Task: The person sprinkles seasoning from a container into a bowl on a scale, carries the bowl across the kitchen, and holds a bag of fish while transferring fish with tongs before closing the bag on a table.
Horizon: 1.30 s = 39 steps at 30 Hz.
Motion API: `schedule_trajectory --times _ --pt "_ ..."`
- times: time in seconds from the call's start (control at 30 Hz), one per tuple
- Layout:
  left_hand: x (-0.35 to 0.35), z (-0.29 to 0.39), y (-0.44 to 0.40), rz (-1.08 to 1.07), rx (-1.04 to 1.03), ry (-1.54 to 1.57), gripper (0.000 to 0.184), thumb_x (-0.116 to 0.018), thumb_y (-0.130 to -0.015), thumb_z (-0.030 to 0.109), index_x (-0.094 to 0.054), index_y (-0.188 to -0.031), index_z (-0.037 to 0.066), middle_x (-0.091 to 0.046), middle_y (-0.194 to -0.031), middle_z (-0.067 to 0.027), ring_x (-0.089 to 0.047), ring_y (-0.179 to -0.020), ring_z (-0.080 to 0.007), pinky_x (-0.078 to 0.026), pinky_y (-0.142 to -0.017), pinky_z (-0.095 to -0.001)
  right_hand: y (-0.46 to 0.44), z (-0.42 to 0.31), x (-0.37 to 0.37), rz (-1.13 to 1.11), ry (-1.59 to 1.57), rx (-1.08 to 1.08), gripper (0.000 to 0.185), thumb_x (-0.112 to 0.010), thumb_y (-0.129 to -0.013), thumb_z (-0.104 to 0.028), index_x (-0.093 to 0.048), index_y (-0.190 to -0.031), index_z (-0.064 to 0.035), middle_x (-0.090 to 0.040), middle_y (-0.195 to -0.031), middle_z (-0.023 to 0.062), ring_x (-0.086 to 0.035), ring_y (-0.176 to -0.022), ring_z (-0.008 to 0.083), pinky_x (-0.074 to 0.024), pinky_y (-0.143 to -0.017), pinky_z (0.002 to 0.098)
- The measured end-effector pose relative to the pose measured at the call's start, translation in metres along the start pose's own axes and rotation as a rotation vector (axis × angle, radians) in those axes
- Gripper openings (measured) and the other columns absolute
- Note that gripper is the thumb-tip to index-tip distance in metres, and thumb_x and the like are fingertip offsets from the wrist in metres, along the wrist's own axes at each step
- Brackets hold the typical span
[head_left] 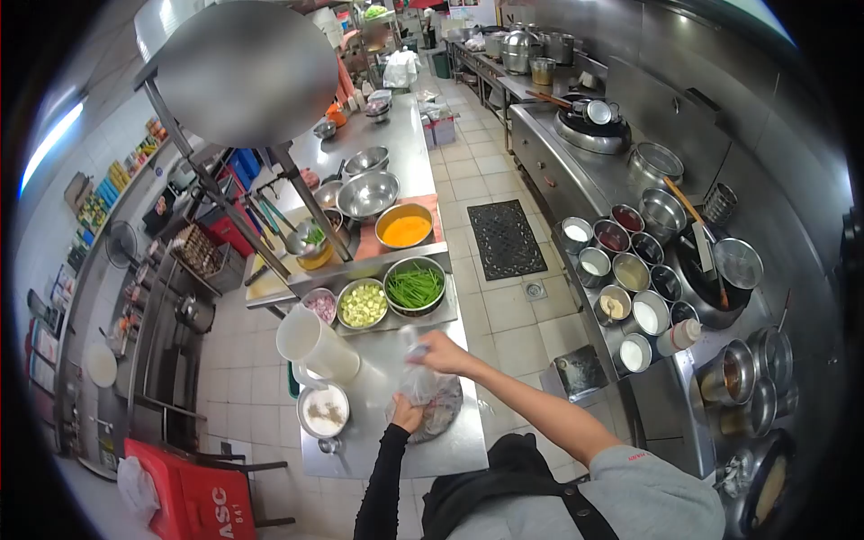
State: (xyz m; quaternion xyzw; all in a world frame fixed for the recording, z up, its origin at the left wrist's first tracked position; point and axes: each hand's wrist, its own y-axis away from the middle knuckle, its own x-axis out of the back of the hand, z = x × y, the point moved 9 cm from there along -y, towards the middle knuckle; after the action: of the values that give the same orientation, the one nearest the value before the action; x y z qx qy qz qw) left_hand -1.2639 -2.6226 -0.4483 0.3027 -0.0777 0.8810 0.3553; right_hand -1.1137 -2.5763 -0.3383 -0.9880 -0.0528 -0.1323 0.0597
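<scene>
A clear plastic bag [438, 409] with dark, mixed contents rests on the steel table [387, 457] in front of me. My right hand [441, 352] is closed around the twisted top of the bag and pulls it upward. Lower down, my left hand [407, 413] grips the side of the bag near its neck; its fingertips are partly hidden. To the left of the bag stand a tall translucent pitcher [315, 344] and a bowl of white powder [324, 409] with a brownish patch on top. A small metal cup [329, 445] sits beside that bowl.
Bowls of green beans [415, 286], diced pale-green vegetable [363, 303] and chopped onion [319, 305] line the table's far side. A bowl of orange liquid [403, 226] stands beyond. Seasoning pots [630, 270] crowd the stove counter at right. A red box [184, 490] is lower left.
</scene>
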Motion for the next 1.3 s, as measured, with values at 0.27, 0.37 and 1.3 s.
schedule_trajectory --times 0.27,0.37,1.3 --pt "-0.015 0.02 -0.017 -0.084 -0.141 -0.517 0.042 -0.065 -0.092 0.042 -0.059 -0.089 0.001 -0.058 -0.089 -0.0204 -0.056 -0.092 -0.0296 -0.029 -0.085 -0.0434 0.105 0.146 0.027 0.466 -1.012 -0.513 0.03 -0.075 -0.086 0.0 -0.062 -0.112 -0.0048 -0.067 -0.101 0.006 -0.063 -0.083 0.0152 -0.0523 -0.069 0.029" --pt "-0.023 -0.01 -0.027 -0.092 -0.089 -0.614 0.033 -0.063 -0.092 0.034 -0.06 -0.084 0.002 -0.06 -0.087 -0.019 -0.058 -0.092 -0.031 -0.029 -0.086 -0.0447 0.144 0.097 0.056 0.717 -0.673 -0.255 0.053 -0.073 -0.085 0.001 -0.053 -0.134 -0.0079 -0.062 -0.122 0.011 -0.059 -0.113 0.0215 -0.052 -0.091 0.0378" --pt "-0.043 0.062 -0.028 -0.467 0.248 -1.541 0.022 -0.059 -0.095 0.024 -0.08 -0.099 0.015 -0.077 -0.105 -0.0072 -0.074 -0.101 -0.0238 -0.059 -0.076 -0.0342 0.112 0.086 -0.305 -0.022 -0.7 -0.649 0.036 -0.054 -0.102 -0.031 -0.061 -0.122 -0.0023 -0.07 -0.101 0.011 -0.067 -0.092 0.024 -0.0551 -0.079 0.04"
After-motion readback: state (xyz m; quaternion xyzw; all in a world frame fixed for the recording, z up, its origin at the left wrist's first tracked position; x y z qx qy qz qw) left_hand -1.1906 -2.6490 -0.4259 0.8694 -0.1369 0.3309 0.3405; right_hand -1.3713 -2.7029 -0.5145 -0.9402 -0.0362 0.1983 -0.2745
